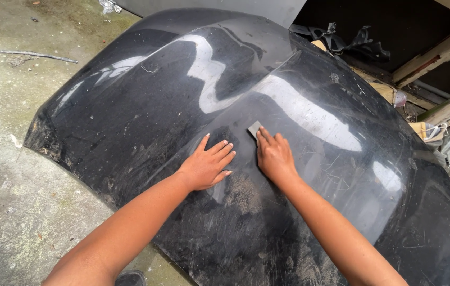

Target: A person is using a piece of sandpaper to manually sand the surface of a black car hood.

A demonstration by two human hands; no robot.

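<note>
Sandpaper point(254, 128), a small grey piece, lies pinned under the right hand's point(273, 156) closed fingertips on the black car hood point(145, 106); beside it, the left hand point(206, 164) rests flat, fingers spread, apparently steadying the panel.

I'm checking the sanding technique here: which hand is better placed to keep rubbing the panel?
Right. The right hand already presses the small grey sanding piece under its fingertips, while the left hand lies flat on the black car panel, likely bracing.
</note>
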